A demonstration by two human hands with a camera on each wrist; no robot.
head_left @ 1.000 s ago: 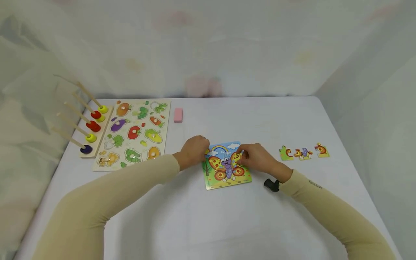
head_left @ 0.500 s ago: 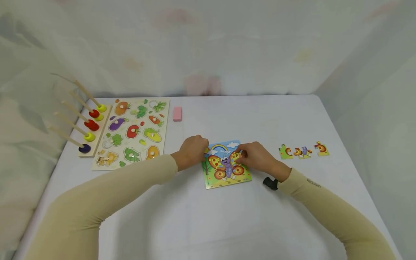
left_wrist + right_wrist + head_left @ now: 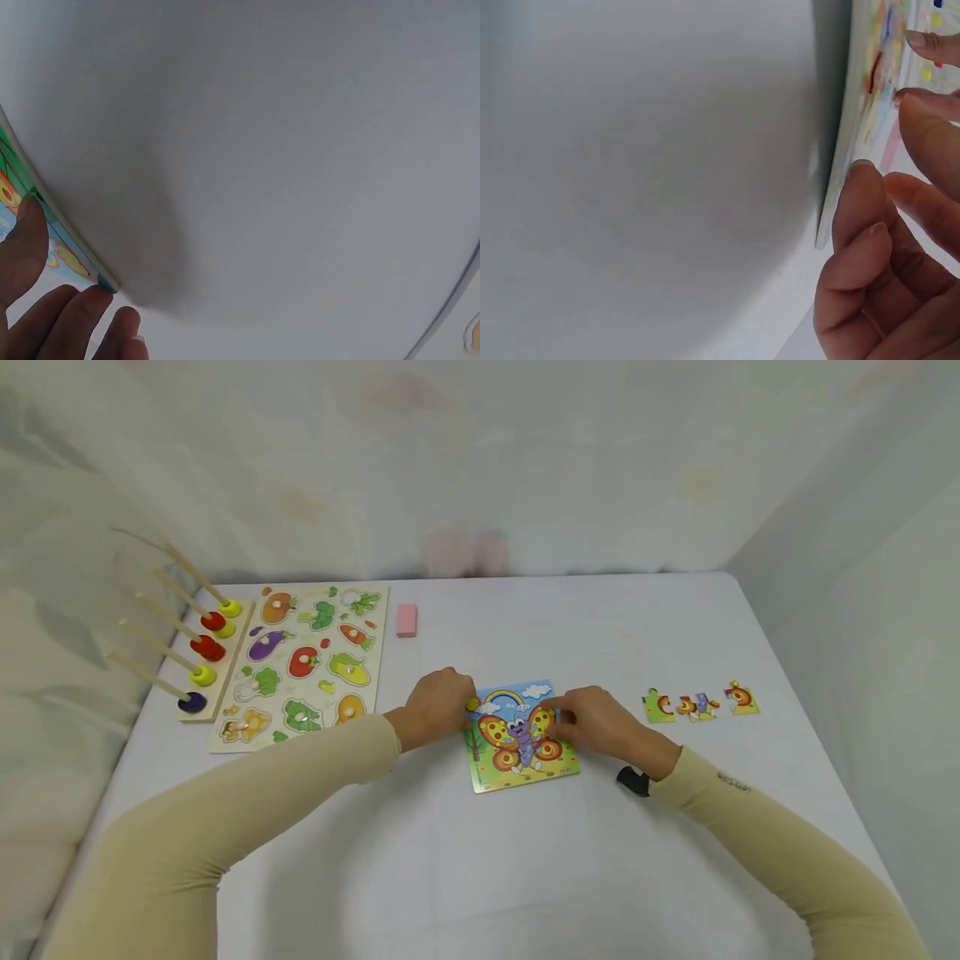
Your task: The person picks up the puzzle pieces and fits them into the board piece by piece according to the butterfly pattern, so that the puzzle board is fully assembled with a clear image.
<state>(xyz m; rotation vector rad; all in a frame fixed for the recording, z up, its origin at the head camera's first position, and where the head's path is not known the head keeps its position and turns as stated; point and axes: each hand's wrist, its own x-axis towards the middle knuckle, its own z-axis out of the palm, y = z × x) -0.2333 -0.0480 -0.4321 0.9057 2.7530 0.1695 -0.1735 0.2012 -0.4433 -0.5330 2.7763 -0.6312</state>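
A: Status on the hands?
B: Left hand (image 3: 442, 702) grips the butterfly puzzle (image 3: 523, 747) at its upper left; thumb lies on the printed face, a fingertip meets the corner in the left wrist view.
A: Right hand?
B: Right hand (image 3: 596, 718) is at the puzzle's upper right, by the yellow wing; fingers bent, a fingertip at the board's edge in the right wrist view; can't tell if it pinches or only presses.
A: Puzzle location?
B: Mid-table, between the hands, face up to the head camera, turned slightly; rainbow and clouds along the far side, green ground along the near side.
A: Other stuff on the white table (image 3: 517, 860)?
B: Three loose pieces in a row, right of the right hand: green one (image 3: 660, 706), purple-and-orange one (image 3: 697, 707), red-swirl one (image 3: 742, 699); the last sits a bit apart.
A: Left side?
B: Vegetable board (image 3: 288, 685) with knobbed pieces; peg rack (image 3: 223, 672) just beside it at the table edge, five pegs with yellow, red and dark blue rings; pink block (image 3: 407, 621) right of the vegetable board.
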